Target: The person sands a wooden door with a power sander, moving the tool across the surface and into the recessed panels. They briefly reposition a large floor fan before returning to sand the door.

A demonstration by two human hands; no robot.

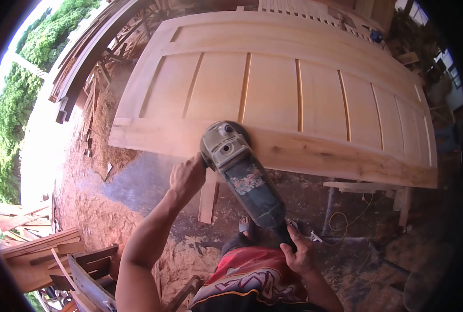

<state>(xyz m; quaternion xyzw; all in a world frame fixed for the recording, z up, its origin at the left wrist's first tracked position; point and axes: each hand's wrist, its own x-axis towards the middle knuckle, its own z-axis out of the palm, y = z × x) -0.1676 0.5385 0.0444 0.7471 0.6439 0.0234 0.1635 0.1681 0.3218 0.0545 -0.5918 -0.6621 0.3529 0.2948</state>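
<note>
An angle grinder [252, 179] with a grey metal head and a dark blue body lies slantwise over the near edge of a large wooden panel door [273, 88]. Its round disc [240, 130] shows partly behind the head and appears to meet the door's near rail; the contact itself is hidden. My left hand [188, 176] is closed at the side of the grinder's head, apparently on a side handle that the fingers hide. At the back end of the tool, my right hand [299, 250] wraps around the dark rear handle. Pale dust hangs left of the disc.
Wooden supports [208, 197] hold the door up. A thin hose or cord [340, 221] curls below it at right. Stacked timber [93, 47] stands at upper left, with wood scraps [44, 255] at lower left. Sawdust [98, 208] covers much of the floor.
</note>
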